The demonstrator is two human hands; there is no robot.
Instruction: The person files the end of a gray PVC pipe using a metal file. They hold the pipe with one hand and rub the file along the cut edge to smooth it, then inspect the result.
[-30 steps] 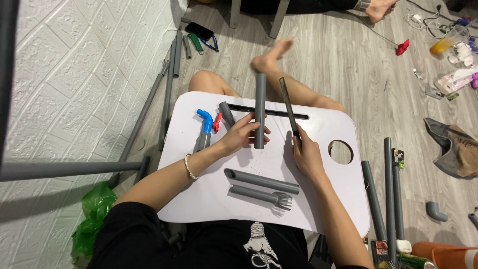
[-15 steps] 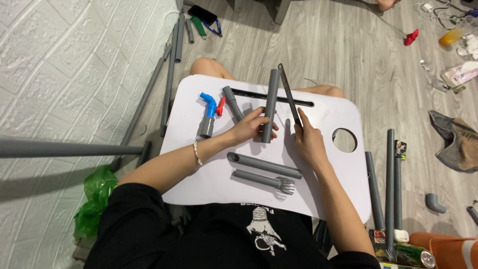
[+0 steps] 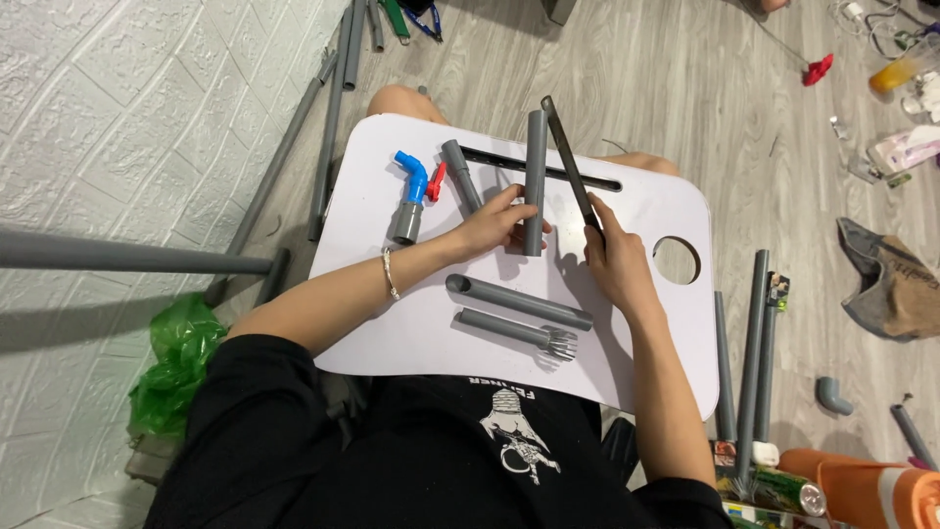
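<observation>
Here, a person sits on the floor with a white rounded lap tray point(image 3: 392, 323) across the legs. The left hand point(image 3: 494, 227) lies on the tray's middle, its fingers curled around the lower end of a short grey plastic pipe point(image 3: 535, 176), pinning it flat; that pipe runs lengthwise away from the person, toward the tray's far edge. The right hand point(image 3: 615, 263) is just right of that pipe, closed around the near end of a long dark flat saw blade point(image 3: 570, 162); the blade slants up and leftward, its far tip just beside the pipe's far end. Whether blade and pipe touch, I cannot tell.

Nearer the person than the held pipe, two more pieces lie on the tray, side by side: a grey pipe with an open end point(image 3: 519, 300) and a grey pipe with a slit, splayed end point(image 3: 519, 332). Left of the held pipe rest a shorter grey tube point(image 3: 461, 174) and a blue elbow fitting on a grey coupling point(image 3: 411, 191) with a small red handle. Off the tray's right edge, long grey pipes point(image 3: 752, 353) lie on the wooden floor.
</observation>
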